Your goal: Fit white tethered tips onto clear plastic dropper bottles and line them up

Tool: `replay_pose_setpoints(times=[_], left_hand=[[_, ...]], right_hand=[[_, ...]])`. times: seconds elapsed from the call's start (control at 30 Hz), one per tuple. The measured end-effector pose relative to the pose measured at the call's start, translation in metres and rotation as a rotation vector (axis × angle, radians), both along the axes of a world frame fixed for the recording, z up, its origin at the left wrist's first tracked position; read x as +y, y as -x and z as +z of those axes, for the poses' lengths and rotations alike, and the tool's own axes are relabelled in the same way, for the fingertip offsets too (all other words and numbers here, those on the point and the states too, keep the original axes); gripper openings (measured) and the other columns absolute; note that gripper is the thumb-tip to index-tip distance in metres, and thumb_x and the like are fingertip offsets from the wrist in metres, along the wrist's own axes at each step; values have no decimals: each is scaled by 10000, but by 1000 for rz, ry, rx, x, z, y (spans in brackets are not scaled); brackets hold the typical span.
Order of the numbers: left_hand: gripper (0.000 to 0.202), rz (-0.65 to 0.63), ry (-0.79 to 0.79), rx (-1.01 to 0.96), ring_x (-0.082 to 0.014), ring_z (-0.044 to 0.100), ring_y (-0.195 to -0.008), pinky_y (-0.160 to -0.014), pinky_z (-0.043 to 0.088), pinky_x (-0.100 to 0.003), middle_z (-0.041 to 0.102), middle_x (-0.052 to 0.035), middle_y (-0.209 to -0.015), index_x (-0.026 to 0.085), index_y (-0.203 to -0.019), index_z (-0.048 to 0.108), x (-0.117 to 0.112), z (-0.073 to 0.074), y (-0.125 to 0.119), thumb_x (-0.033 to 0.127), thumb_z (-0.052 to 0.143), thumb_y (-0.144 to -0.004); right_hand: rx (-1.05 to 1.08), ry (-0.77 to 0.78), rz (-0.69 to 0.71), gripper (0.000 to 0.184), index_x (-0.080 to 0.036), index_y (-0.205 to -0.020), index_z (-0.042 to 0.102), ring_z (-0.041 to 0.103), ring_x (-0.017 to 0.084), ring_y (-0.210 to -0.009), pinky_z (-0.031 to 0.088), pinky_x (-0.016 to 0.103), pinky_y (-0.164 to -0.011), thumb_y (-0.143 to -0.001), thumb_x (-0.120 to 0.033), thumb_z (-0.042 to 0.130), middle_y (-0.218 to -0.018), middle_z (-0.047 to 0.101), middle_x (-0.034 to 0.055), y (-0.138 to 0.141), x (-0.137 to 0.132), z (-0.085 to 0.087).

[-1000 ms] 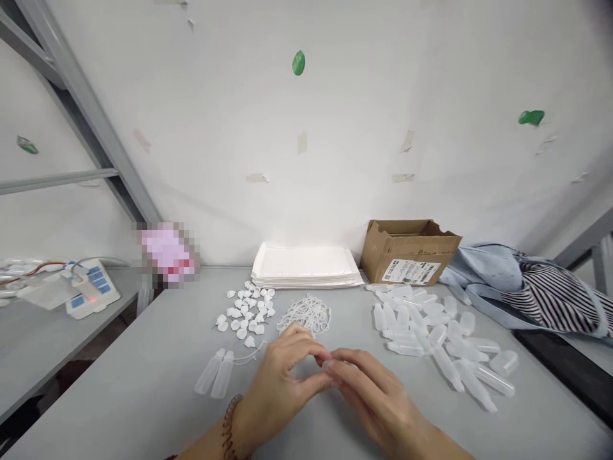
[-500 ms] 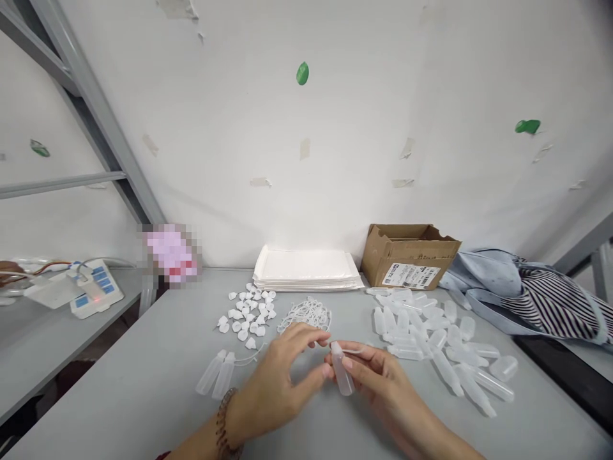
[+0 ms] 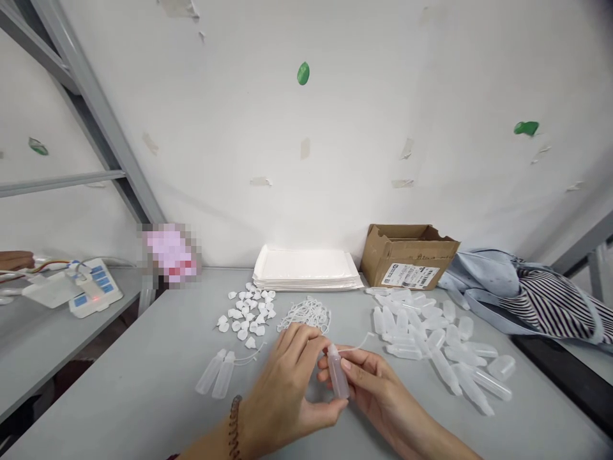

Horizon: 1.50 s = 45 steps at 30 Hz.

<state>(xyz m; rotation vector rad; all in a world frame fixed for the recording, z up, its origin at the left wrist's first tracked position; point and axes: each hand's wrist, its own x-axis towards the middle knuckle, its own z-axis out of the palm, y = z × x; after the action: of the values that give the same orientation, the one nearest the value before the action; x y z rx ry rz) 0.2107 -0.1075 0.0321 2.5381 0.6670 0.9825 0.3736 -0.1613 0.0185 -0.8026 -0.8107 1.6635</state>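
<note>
Between my hands stands a small translucent squeeze bottle (image 3: 338, 377) with a white tip and a thin white strap sticking out to the right. My right hand (image 3: 376, 383) pinches the bottle's side between thumb and fingers. My left hand (image 3: 292, 386) spans it from the left, fingertips at the tip and thumb at the base. Left of my left hand lie two similar bottles (image 3: 223, 375) with thin straps at their necks. Beyond my hands are a heap of white looped straps (image 3: 306, 313) and scattered small white caps (image 3: 249, 310).
Many loose translucent bottles (image 3: 431, 332) cover the right of the grey table (image 3: 143, 358). At the back are a stack of white envelopes (image 3: 306, 269) and an open cardboard box (image 3: 409, 259). Cloth (image 3: 550, 297) and a black slab (image 3: 565, 374) lie far right; a power strip (image 3: 98, 291), left.
My left hand has moved right and closed onto the bottle, its thumb now at the base. The strap by the tip now points up and to the right.
</note>
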Motion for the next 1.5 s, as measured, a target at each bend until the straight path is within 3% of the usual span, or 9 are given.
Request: replay_pose_setpoints(times=[0.13,0.27,0.4,0.5,0.77,1.0,1.2,1.5], left_hand=[[418,-48,-76,25,-240,470,-862,-752,457,-385,539,-56,-892,174,-956,525,2,3,3,169,713,-583],[432,-65,-112,98,-255,457,-898,-789,435,-405,551,-66,-939,169,-991,528,6,4,9,202,710,-601],[413,-79,-99,215,-269,450,-927,-827,415,-411,559,-78,-955,156,-981,546,6,5,13,255,722,-620],[395,-78,-71,309,-285,439,-980,-874,393,-413,560,-84,-969,161,-967,564,7,7,21,290,724,-630],[435,26,87,494,-273,432,-999,-876,399,-397,551,-72,-1032,193,-1013,575,28,16,84,243,734,-612],[435,76,201,574,-267,428,-1015,-866,408,-383,540,-66,-1034,189,-1041,569,39,19,121,207,703,-628],[431,67,238,593,-266,427,-1037,-877,416,-380,540,-63,-1054,204,-1030,561,41,21,125,190,697,-621],[469,75,229,626,-278,417,-1053,-887,417,-404,517,-73,-1093,208,-1071,568,42,20,125,196,705,-622]], right_hand=[[-91,-49,19,264,-154,-1026,697,618,208,-949,413,345,-916,-827,-322,654,-966,693,98,-3,1,-1],[-237,-111,-106,355,-221,-1091,645,613,204,-941,431,364,-900,-777,-379,699,-983,687,62,-11,6,-4],[-536,-148,-221,211,-194,-841,710,627,183,-767,480,308,-734,-726,-369,731,-796,685,35,-19,10,-2],[-725,-241,-149,186,-179,-668,710,596,152,-602,462,272,-598,-757,-341,689,-645,637,15,-18,12,-2],[-1135,-607,59,185,-188,-793,711,596,161,-687,455,264,-638,-866,-217,543,-750,671,38,22,34,-3],[-1335,-801,111,161,-164,-829,671,597,165,-721,447,258,-644,-859,-134,515,-796,652,55,60,59,-14],[-1397,-846,115,148,-176,-854,648,598,172,-762,448,262,-659,-874,-141,506,-828,639,53,68,61,-22],[-1462,-934,102,124,-170,-816,619,550,190,-809,452,281,-664,-873,-149,511,-842,618,66,64,60,-19]])
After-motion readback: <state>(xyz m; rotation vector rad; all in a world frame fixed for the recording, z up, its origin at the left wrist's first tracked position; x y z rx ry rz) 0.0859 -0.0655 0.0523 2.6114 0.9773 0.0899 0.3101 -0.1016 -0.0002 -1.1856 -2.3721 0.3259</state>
